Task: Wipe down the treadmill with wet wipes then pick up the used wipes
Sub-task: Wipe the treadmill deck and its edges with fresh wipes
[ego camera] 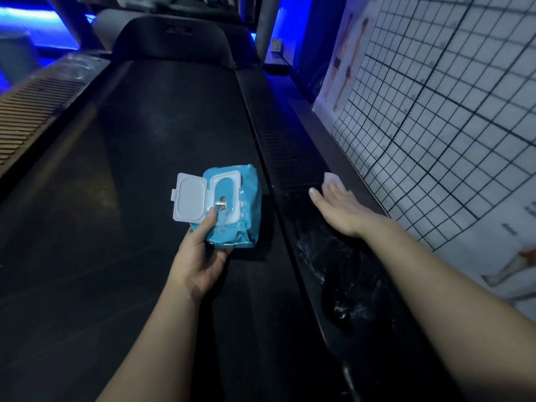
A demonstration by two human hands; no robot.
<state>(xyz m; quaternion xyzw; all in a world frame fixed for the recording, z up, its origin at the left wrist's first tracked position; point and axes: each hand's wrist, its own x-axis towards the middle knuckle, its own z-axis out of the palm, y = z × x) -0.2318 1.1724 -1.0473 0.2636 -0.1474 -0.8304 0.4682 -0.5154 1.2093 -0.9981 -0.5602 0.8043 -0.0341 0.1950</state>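
A dark treadmill fills the view, its black belt [150, 158] running away from me. My left hand [200, 256] grips a blue pack of wet wipes [235, 204] from below, thumb on its face; the white flip lid [190, 200] stands open to the left. My right hand [339, 210] lies flat with straight fingers on the treadmill's right side rail [293, 158], pressing a white wipe [332, 179] that shows beyond the fingertips. Wet streaks [327, 256] glisten on the rail nearer to me.
A white wall chart [435, 111] with a black grid and body figures runs close along the right of the rail. The ribbed left side rail [32, 111] lies at the left. The motor hood [171, 36] rises at the far end, with blue lighting behind.
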